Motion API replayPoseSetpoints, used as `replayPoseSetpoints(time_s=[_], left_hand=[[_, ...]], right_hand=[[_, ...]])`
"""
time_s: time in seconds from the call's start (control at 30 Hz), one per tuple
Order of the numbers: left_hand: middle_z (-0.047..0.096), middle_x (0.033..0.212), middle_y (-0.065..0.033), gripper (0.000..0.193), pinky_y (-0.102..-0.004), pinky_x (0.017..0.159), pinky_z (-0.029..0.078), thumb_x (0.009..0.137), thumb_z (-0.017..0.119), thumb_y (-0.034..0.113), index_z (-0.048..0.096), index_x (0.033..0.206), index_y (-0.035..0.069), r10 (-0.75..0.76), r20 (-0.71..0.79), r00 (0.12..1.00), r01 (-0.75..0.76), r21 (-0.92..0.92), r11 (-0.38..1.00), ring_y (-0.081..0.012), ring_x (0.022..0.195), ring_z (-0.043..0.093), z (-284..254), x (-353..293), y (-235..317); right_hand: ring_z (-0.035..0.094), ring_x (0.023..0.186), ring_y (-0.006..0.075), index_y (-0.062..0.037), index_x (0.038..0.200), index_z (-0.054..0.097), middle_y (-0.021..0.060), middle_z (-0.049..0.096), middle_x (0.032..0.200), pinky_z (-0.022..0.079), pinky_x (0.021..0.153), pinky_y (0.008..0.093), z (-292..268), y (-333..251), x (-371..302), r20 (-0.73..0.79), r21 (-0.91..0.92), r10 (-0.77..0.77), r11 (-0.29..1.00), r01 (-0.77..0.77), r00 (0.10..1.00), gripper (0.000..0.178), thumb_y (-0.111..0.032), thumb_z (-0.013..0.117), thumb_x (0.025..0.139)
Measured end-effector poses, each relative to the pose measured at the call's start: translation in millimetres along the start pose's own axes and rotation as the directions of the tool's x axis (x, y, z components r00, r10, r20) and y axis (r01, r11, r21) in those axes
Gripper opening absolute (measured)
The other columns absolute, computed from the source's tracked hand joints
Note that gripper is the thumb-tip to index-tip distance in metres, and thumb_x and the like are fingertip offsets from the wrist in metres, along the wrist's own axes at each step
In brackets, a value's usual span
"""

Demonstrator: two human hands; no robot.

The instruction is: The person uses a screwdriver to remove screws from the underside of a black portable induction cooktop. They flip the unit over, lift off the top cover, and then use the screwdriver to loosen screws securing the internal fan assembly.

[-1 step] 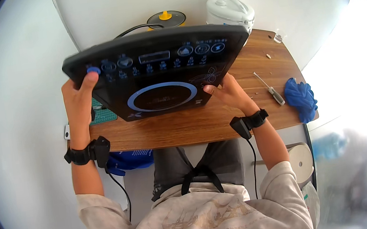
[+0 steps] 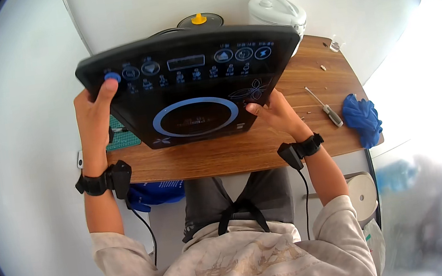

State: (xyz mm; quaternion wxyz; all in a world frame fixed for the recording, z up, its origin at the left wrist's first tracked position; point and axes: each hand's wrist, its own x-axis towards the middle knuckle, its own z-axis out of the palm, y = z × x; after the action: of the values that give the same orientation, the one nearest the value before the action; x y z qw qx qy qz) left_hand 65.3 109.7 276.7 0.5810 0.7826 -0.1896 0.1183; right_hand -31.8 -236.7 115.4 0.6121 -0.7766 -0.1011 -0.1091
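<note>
Head view: from where I stand, a black cooktop [image 2: 192,90] is tipped up above the wooden table [image 2: 207,159]; whether its lower edge touches, I can't tell.
Left hand [image 2: 92,110]: pinching the cooktop's left edge, thumb on the front by a blue round button, fingers mostly hidden.
Right hand [image 2: 278,112]: pinching the right edge lower down, thumb on the front.
Table's right: grey-handled screwdriver [image 2: 332,115] near a crumpled blue cloth [image 2: 362,119].

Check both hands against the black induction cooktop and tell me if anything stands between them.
Nothing visible does. The left hand holds the induction cooktop at its upper left, thumb on the front face; the right hand holds its lower right edge, thumb also on the face. What lies behind it is hidden.
</note>
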Motion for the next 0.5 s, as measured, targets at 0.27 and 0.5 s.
replayPoseSetpoints(time_s=[0.27,0.5], left_hand=[[0.057,0.067,0.0001,0.078,-0.0231,0.045,0.039,0.081,0.072,0.075,0.067,0.085,-0.002,-0.284,0.059,0.957,0.274,0.136,0.952,-0.008,0.061,0.056,15.9,63.7,-11.3],[0.068,0.093,-0.0018,0.073,-0.0218,0.063,0.049,0.09,0.065,0.072,0.072,0.103,0.0,-0.373,0.223,0.901,0.381,0.01,0.925,-0.0076,0.083,0.062,40.8,62.3,-23.7]], right_hand=[[0.068,0.1,0.0256,0.0019,0.143,0.045,0.0168,0.072,0.11,0.052,0.091,0.0376,6.8,-35.4,-18.1,-0.249,-0.042,-0.007,0.999,-0.004,0.969,0.063,-0.038,0.067,0.1],[0.068,0.097,0.0194,0.0019,0.13,0.058,0.0128,0.074,0.104,0.053,0.088,0.0342,6.5,-28.6,-15.7,-0.365,0.012,0.146,0.988,-0.152,0.919,0.053,-0.042,0.065,0.101]])
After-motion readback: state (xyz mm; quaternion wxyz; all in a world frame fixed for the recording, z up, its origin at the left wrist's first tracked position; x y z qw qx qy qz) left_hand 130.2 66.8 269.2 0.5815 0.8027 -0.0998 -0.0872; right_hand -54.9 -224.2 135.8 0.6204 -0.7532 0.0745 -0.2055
